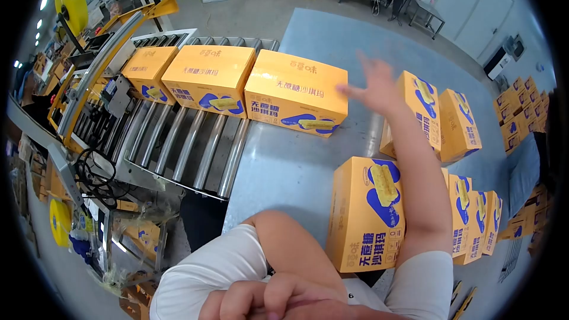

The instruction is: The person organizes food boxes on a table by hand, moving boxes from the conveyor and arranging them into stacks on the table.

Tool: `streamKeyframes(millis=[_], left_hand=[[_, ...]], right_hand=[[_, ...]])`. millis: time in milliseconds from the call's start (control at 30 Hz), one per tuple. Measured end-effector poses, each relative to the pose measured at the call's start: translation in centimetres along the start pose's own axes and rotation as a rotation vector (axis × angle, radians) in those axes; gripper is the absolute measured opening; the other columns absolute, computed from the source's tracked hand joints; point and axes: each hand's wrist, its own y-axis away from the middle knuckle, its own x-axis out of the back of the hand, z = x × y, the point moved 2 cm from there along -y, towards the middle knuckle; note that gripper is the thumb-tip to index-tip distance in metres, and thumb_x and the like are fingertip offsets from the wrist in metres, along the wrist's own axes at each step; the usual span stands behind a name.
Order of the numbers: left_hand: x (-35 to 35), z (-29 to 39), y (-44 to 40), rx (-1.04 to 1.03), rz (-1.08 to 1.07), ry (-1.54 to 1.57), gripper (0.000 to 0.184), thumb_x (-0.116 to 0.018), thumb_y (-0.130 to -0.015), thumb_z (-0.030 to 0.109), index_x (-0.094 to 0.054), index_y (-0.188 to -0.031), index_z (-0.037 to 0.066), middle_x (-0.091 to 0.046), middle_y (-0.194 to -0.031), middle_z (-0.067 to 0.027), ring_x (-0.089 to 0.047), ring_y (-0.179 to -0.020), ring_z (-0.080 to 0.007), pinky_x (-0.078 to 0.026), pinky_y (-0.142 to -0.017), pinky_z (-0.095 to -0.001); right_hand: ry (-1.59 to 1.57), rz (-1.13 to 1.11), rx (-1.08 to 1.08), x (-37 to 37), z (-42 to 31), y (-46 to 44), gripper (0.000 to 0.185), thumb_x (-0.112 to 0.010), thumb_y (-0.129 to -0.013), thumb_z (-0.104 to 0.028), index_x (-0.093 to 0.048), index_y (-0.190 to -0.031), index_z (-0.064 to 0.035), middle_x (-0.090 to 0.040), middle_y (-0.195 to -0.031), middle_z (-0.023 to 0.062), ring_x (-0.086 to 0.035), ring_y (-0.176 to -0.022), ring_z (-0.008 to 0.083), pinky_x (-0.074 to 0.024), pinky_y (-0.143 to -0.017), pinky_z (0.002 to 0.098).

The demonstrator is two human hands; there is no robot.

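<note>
My right hand (pixel 374 83) reaches out over the metal table (pixel 296 166) with fingers spread and slightly blurred. Its thumb is at the right end of a yellow snack carton (pixel 296 92); I cannot tell whether it touches. Two more yellow cartons, a middle one (pixel 207 74) and a far one (pixel 150 71), line up behind it on the roller conveyor (pixel 198 148). Close to my body, my left hand (pixel 267 302) has its fingers curled at the bottom edge; anything inside is hidden. An upright carton (pixel 366 216) stands between my arms.
Beyond my right forearm stand two upright cartons (pixel 456 124), with several more (pixel 474 219) nearer me. A taping machine (pixel 95 83) with yellow tape rolls sits at left. At right, a person's blue clothing (pixel 524 166) shows beside stacked cartons (pixel 524 106).
</note>
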Motion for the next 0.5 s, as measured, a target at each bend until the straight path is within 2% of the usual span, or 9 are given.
streamKeyframes(millis=[100, 200, 300, 400, 500], left_hand=[[0.4, 0.2, -0.1, -0.047, 0.000, 0.086, 0.024, -0.056, -0.105, 0.025, -0.068, -0.125, 0.022, -0.065, -0.122, 0.0094, -0.056, -0.115, -0.0051, -0.037, -0.090, -0.0305], [0.3, 0.2, -0.2, -0.074, 0.002, 0.104, 0.024, -0.056, -0.105, 0.025, -0.068, -0.125, 0.022, -0.065, -0.122, 0.0093, -0.056, -0.115, -0.0053, -0.037, -0.090, -0.0308], [0.1, 0.2, -0.2, -0.097, 0.006, 0.107, 0.023, -0.055, -0.105, 0.025, -0.068, -0.124, 0.022, -0.065, -0.122, 0.0090, -0.056, -0.115, -0.0059, -0.037, -0.091, -0.0310], [0.4, 0.6, 0.1, -0.126, 0.006, 0.095, 0.023, -0.055, -0.105, 0.026, -0.067, -0.124, 0.022, -0.065, -0.121, 0.0086, -0.057, -0.115, -0.0063, -0.037, -0.091, -0.0310], [-0.2, 0.0, 0.2, -0.113, 0.010, 0.079, 0.023, -0.056, -0.105, 0.026, -0.067, -0.124, 0.023, -0.065, -0.122, 0.0082, -0.057, -0.114, -0.0066, -0.038, -0.091, -0.0309]], right_hand=[[-0.205, -0.239, 0.341, -1.9, -1.7, 1.1, 0.130, -0.088, -0.059, -0.063, -0.028, -0.163, -0.0133, -0.040, -0.154, 0.0254, -0.033, -0.149, 0.0413, -0.0289, -0.123, 0.0519], [-0.269, -0.263, 0.391, -0.8, -1.8, 1.2, 0.126, -0.091, -0.056, -0.050, -0.033, -0.161, -0.0110, -0.038, -0.156, 0.0246, -0.037, -0.147, 0.0408, -0.0291, -0.123, 0.0501], [-0.369, -0.169, 0.367, -1.7, 1.1, 0.3, 0.123, -0.091, -0.053, -0.041, -0.036, -0.159, -0.0122, -0.039, -0.155, 0.0232, -0.041, -0.143, 0.0414, -0.0335, -0.120, 0.0499], [-0.137, -0.030, 0.029, -0.9, 1.5, 0.2, 0.114, -0.090, -0.055, -0.038, -0.042, -0.155, -0.0128, -0.043, -0.149, 0.0229, -0.045, -0.139, 0.0392, -0.0340, -0.117, 0.0501], [0.410, 0.378, 0.113, 2.0, -2.2, 2.7, 0.089, -0.083, -0.065, -0.039, -0.054, -0.145, -0.0119, -0.044, -0.149, 0.0197, -0.050, -0.134, 0.0356, -0.0322, -0.115, 0.0499]])
